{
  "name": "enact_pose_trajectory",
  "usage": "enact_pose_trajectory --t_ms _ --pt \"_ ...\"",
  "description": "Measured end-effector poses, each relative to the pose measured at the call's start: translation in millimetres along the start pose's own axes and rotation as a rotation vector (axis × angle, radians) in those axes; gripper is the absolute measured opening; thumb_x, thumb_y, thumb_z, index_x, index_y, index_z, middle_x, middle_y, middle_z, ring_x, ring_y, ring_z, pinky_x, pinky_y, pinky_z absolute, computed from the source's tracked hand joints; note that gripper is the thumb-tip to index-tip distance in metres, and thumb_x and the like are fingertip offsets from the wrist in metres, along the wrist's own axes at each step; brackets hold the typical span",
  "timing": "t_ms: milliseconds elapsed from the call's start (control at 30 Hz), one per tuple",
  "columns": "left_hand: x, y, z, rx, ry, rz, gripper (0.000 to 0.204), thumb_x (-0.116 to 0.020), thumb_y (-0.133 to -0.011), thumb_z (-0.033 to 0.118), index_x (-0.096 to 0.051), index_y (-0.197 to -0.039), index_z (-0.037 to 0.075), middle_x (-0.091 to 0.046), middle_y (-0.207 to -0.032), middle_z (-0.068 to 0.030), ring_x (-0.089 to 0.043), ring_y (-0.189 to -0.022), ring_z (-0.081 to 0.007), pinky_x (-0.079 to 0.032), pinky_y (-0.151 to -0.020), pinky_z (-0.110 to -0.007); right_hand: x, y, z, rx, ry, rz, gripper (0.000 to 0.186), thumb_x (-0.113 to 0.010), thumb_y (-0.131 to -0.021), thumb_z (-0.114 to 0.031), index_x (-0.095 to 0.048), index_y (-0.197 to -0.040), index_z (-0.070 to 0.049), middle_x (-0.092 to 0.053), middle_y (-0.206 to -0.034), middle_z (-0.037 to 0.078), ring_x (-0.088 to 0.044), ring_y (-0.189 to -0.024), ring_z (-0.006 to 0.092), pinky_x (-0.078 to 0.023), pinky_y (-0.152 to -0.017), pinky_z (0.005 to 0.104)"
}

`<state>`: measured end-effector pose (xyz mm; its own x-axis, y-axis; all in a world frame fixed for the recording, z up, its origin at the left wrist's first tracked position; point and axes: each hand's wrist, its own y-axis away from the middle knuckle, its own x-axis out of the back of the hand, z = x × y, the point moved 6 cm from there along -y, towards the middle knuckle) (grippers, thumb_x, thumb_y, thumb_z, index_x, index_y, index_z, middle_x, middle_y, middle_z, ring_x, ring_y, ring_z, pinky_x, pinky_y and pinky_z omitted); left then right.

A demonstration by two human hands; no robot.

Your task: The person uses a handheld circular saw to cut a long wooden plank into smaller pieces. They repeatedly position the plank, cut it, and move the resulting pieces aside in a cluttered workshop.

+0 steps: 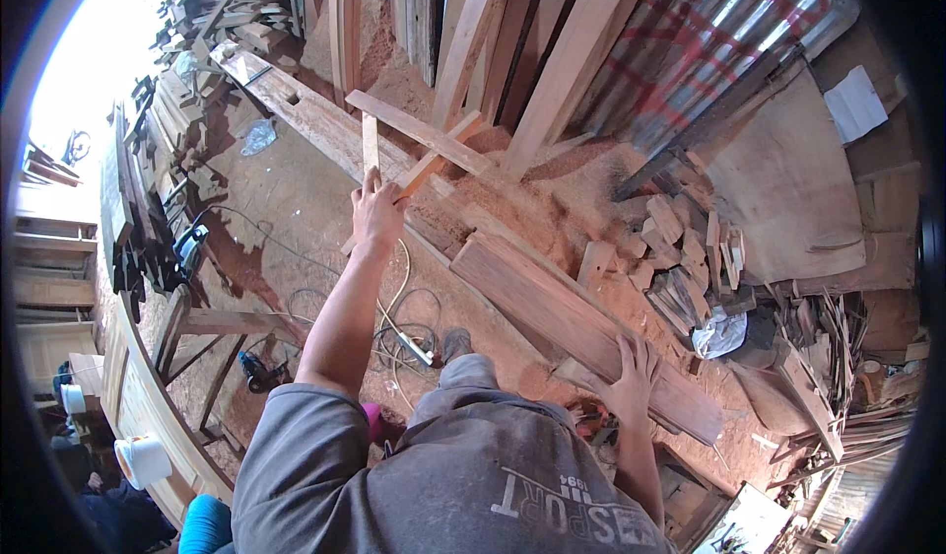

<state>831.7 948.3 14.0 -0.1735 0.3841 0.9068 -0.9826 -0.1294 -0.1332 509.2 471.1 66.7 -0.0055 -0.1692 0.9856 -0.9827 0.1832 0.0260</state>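
Head view: the left hand was closed around an orange strip at the left edge of the bench. A pale strip crossed the orange strip. The plank lay along the bench's lower-right end. The right hand rested on the plank, fingers spread, not gripping. The hands were well apart.

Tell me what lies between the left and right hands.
From left hand to right hand, the head view shows part of the long beam, then the reddish board.
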Motion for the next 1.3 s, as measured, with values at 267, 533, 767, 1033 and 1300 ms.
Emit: enact_pose_trajectory --t_ms 267,533,767,1033,1300 --pt "-34.4 2.7 -26.6 0.056 0.019 -0.064 0.035 -0.081 -0.094 0.027 -0.077 -0.127 0.019 -0.044 -0.167 -0.0154 -0.054 -0.136 -0.0463 -0.052 -0.113 -0.051 -24.3 -8.0 7.1 -0.067 0.133 -0.118 0.108 -0.084 -0.073 -0.074 -0.05 -0.162 -0.022 -0.039 -0.17 0.015 -0.032 -0.158 0.0428 -0.018 -0.126 0.0744" --pt "-34.4 12.1 -29.2 0.069 -0.014 -0.105 0.054 -0.081 -0.093 0.025 -0.068 -0.146 0.026 -0.043 -0.169 -0.0189 -0.056 -0.138 -0.0458 -0.054 -0.111 -0.049 -15.9 -9.8 6.2 -0.061 0.143 -0.234 0.112 -0.086 -0.078 -0.067 -0.038 -0.169 -0.022 -0.033 -0.169 0.016 -0.03 -0.158 0.0414 -0.017 -0.126 0.0746" --pt "-19.5 19.7 -31.7 0.097 -0.091 -0.071 0.085 -0.084 -0.09 0.033 -0.044 -0.165 0.029 -0.042 -0.168 -0.0223 -0.054 -0.142 -0.0472 -0.048 -0.113 -0.059 6.9 -42.5 -9.1 0.036 -0.006 -0.334 0.13 -0.088 -0.069 -0.074 -0.031 -0.171 -0.018 -0.042 -0.161 0.023 -0.038 -0.15 0.0476 -0.024 -0.126 0.0684" --pt "-12.4 34.8 -23.3 0.164 -0.107 -0.072 0.096 -0.084 -0.088 0.042 -0.037 -0.169 0.02 -0.048 -0.163 -0.0212 -0.049 -0.147 -0.0435 -0.037 -0.121 -0.057 -13.7 -60.5 -33.3 0.192 -0.075 -0.323 0.138 -0.09 -0.066 -0.075 -0.025 -0.173 -0.017 -0.041 -0.161 0.029 -0.036 -0.152 0.051 -0.031 -0.122 0.067" --pt "-7.5 9.8 -30.8 0.215 -0.023 -0.238 0.112 -0.086 -0.085 0.054 -0.031 -0.168 0.002 -0.073 -0.127 -0.027 -0.071 -0.119 -0.0447 -0.056 -0.1 -0.053 -16.9 -74.3 -35.9 0.204 -0.054 -0.368 0.115 -0.094 -0.071 -0.062 -0.047 -0.167 -0.02 -0.043 -0.158 0.026 -0.043 -0.147 0.0493 -0.038 -0.121 0.0605"
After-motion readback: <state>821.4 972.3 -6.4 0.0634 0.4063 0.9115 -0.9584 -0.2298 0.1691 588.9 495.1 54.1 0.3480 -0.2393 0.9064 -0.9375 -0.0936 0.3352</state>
